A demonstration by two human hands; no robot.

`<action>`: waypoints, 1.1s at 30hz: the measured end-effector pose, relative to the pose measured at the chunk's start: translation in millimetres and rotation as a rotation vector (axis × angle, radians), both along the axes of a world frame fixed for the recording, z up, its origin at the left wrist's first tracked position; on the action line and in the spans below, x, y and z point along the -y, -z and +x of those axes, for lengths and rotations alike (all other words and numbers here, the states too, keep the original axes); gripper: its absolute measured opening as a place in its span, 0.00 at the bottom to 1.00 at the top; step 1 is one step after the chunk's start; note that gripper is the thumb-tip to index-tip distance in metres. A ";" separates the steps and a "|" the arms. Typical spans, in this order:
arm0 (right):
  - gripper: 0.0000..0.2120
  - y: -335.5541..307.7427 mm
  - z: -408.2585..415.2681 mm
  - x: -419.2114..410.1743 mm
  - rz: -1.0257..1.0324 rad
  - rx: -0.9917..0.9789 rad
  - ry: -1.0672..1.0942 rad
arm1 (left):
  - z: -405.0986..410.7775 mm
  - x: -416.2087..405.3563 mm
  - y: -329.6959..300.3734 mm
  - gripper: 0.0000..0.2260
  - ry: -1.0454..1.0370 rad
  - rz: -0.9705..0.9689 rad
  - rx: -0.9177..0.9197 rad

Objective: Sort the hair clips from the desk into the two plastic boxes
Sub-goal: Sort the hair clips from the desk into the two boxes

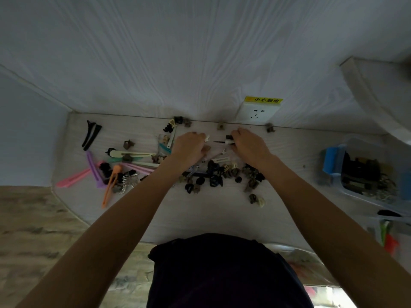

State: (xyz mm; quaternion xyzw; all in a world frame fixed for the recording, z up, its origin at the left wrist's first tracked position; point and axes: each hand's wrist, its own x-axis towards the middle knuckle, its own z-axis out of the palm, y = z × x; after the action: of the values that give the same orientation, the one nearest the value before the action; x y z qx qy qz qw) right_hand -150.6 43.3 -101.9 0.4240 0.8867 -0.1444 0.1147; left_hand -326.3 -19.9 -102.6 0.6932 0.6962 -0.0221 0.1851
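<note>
Left hand (189,147) pinches white clip (207,138) — right hand (249,144) grips black-white clip (229,140)

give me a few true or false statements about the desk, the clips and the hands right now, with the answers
1. Both hands are at the far side of the desk, near the wall. True: the left hand and right hand are close together there.
2. The orange clip lies right of the hands. False: it lies on the left, by the long pink clip.
3. The plastic box with the blue latch already holds clips. True.
4. The wall socket is on the left wall. False: it is on the back wall, just beyond the right hand.
5. The right hand is empty. False: it pinches a small black and white clip.
</note>
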 end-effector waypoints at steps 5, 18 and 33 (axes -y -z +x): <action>0.13 -7.7 3.7 1.7 0.048 -0.153 0.128 | -0.3 0.4 -6.7 0.13 -0.148 0.104 0.279; 0.15 5.8 -3.7 0.2 -0.051 -0.016 0.016 | -6.5 44.0 -19.9 0.20 -0.088 -0.037 0.087; 0.13 7.0 -5.6 21.4 -0.050 -0.087 -0.239 | -11.8 67.6 -16.7 0.16 -0.427 0.072 0.343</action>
State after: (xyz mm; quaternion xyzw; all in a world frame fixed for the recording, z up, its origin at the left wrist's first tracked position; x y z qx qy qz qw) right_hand -156.2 21.9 -108.9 0.3056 0.9312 -0.1700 0.1030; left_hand -338.1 -87.5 -85.8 0.5306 0.7853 0.1597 0.2760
